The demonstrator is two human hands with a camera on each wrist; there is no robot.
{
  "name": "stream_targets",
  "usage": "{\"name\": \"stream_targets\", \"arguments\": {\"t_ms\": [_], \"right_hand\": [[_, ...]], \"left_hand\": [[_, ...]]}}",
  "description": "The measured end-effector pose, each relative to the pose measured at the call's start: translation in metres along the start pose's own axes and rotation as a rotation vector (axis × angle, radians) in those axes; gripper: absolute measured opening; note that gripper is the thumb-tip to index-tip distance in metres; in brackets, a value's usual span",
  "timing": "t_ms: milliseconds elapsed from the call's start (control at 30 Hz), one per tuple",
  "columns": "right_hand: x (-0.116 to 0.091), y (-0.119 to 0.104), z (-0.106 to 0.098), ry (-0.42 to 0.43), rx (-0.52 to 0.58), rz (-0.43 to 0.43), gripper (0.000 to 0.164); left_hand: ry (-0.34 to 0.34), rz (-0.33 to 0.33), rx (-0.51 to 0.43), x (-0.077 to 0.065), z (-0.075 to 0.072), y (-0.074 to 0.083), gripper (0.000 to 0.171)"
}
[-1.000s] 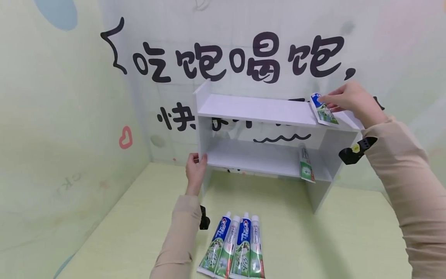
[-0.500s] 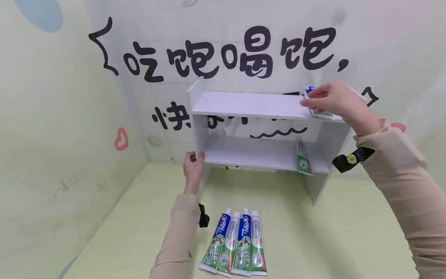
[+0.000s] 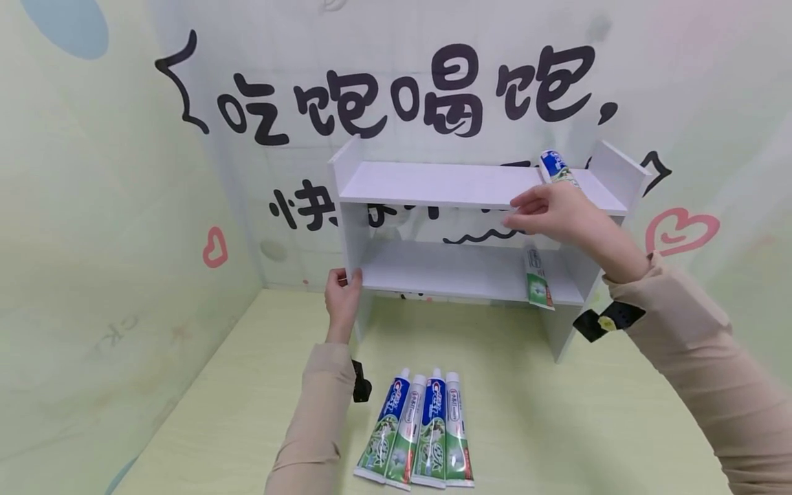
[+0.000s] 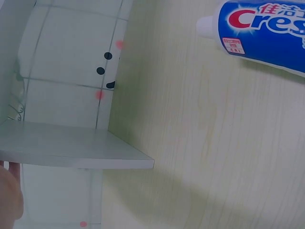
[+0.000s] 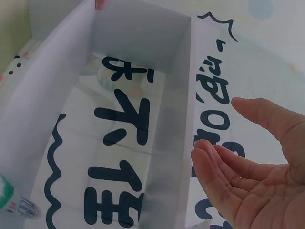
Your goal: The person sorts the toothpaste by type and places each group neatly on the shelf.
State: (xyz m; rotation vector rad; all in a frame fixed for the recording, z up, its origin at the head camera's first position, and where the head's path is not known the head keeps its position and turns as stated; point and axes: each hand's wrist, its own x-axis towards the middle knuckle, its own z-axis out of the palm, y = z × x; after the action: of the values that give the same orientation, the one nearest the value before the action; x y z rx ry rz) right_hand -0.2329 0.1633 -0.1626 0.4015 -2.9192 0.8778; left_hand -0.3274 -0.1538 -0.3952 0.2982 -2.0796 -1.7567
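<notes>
My left hand (image 3: 342, 302) grips the left side panel of a white two-tier shelf (image 3: 433, 184), thumb at the panel's front edge. In the left wrist view, only part of this hand (image 4: 8, 200) shows. My right hand (image 3: 557, 214) is in front of the top board, holding nothing; the right wrist view shows its thumb and fingers (image 5: 209, 181) apart. Behind it, a blue-and-green Crest toothpaste tube (image 3: 555, 165) lies on the top board's right part, its lower end hidden by the hand. A white-and-green toothpaste tube (image 3: 538, 280) lies on the lower board, overhanging the front edge.
Several toothpaste tubes (image 3: 430, 433), blue Crest ones alternating with white ones, lie side by side on the pale wooden table (image 3: 532, 419) before the shelf. A wall with black lettering (image 3: 458, 89) stands behind the shelf.
My right hand has let go of the Crest tube on the top board and moved down and left. The left hand keeps its hold on the panel.
</notes>
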Motion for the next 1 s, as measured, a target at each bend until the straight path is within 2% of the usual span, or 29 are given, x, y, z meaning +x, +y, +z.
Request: {"name": "stream_targets", "arguments": {"t_ms": [167, 400, 567, 767, 1000], "right_hand": [[-0.008, 0.008, 0.028, -0.059, 0.071, -0.04, 0.047], [-0.016, 0.034, 0.08, -0.116, 0.145, -0.108, 0.046], [-0.018, 0.053, 0.112, -0.166, 0.205, -0.088, 0.045], [-0.023, 0.068, 0.144, -0.24, 0.347, -0.023, 0.05], [-0.032, 0.082, 0.183, -0.298, 0.438, 0.051, 0.057]], "left_hand": [[0.007, 0.006, 0.0, 0.001, -0.002, 0.0, 0.032], [0.015, 0.011, 0.001, 0.003, 0.0, 0.0, 0.032], [0.018, 0.019, 0.002, 0.002, 0.001, -0.002, 0.032], [0.012, 0.023, 0.005, 0.001, 0.0, -0.001, 0.034], [0.02, 0.025, 0.01, -0.002, 0.0, 0.0, 0.034]]}}
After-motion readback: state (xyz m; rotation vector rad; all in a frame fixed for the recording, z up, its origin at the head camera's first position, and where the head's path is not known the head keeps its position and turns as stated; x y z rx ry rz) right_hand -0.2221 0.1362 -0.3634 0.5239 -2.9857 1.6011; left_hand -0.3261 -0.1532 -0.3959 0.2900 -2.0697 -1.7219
